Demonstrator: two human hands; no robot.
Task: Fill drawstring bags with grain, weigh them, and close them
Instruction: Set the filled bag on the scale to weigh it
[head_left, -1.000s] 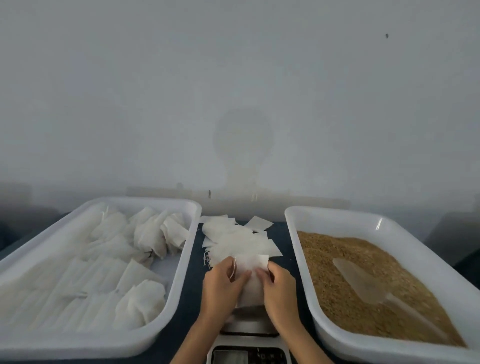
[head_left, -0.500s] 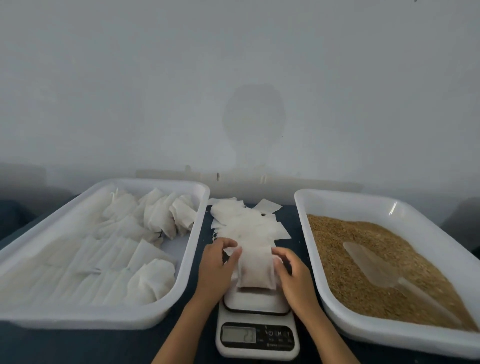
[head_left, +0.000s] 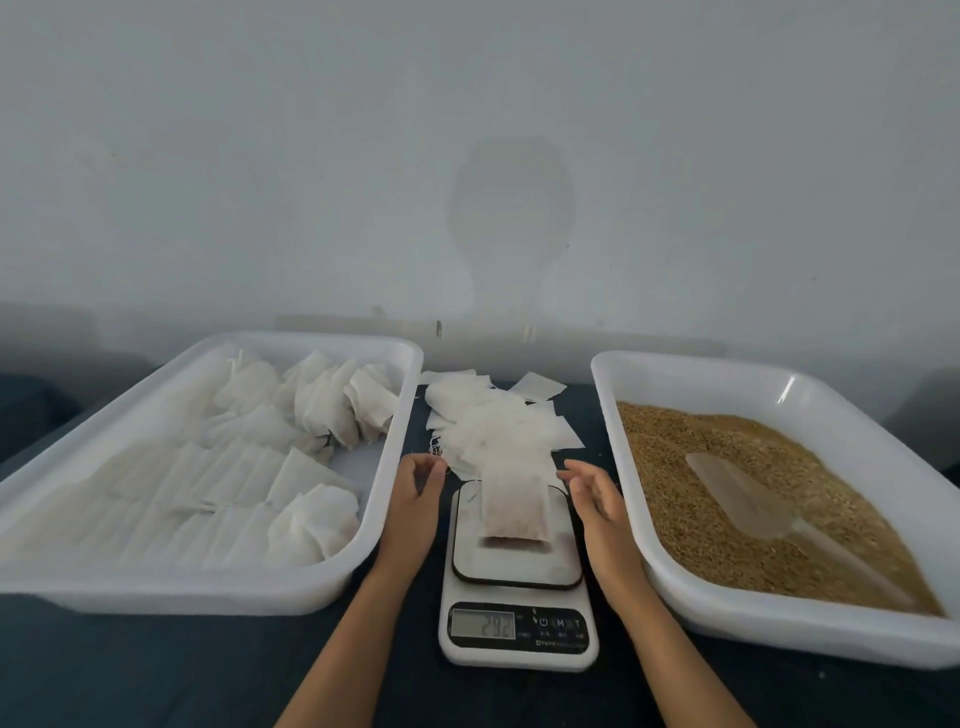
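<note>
A filled white drawstring bag (head_left: 514, 506) stands on the platform of a white digital scale (head_left: 517, 566), whose display shows digits. My left hand (head_left: 415, 496) hovers just left of the bag with loosely curled fingers that hold nothing. On the bag's other side my right hand (head_left: 597, 499) is likewise relaxed and apart from it. Behind the scale lies a pile of flat empty bags (head_left: 498, 421). Brown grain (head_left: 727, 493) fills the right tray (head_left: 675, 364), and a clear scoop (head_left: 748, 493) lies on it.
The left white tray (head_left: 322, 587) holds several filled, closed bags (head_left: 317, 519) and rows of flat ones. Everything sits on a dark tabletop (head_left: 156, 670) against a pale wall. The trays flank the scale closely on both sides.
Both hands have let go of the bag and drawn a little apart from it. The bag now stands alone on the scale. The camera has tilted down, so the scale display shows.
</note>
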